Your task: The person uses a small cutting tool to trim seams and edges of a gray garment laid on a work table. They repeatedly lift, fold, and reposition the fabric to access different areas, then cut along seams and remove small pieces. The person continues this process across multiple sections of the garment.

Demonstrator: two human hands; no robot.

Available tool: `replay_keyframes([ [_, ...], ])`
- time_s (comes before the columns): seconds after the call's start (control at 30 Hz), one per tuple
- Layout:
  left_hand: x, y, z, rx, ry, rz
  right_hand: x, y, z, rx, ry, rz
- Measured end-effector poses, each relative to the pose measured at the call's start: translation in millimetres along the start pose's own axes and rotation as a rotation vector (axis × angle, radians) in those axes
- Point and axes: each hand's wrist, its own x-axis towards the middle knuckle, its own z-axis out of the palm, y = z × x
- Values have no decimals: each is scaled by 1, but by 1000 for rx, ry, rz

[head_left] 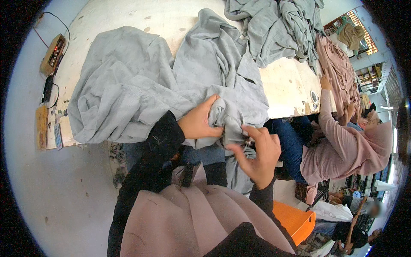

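Observation:
A light grey garment (128,81) lies spread and rumpled over the near part of the table, and part of it hangs off the front edge. My left hand (199,120) is closed on a bunched, folded part of this garment, thumb on the near side. Close on its right, my right hand (260,156) has its fingers bent at the cloth and its thumb held apart. Something small and dark shows between those fingers, too blurred and covered to name. A short dark slit shows in the cloth beyond my hands.
More grey cloth (282,30) is heaped at the far right of the pale table (291,85). A power strip (53,53) and a remote control (58,136) lie along the left edge. To the right a co-worker (342,145) handles pink cloth (338,64). An orange chair (295,222) stands behind my right arm.

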Motion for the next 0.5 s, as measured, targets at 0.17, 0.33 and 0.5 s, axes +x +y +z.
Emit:
replay_keyframes([
  [0.17,0,5,-6,-87,-69,18,-6,18,15,49,-1,134],
  [0.33,1,11,-6,-171,-74,-79,-1,24,15,449,31,303],
  [0.5,-1,12,-6,-281,-75,-103,7,8,8,243,17,44],
])
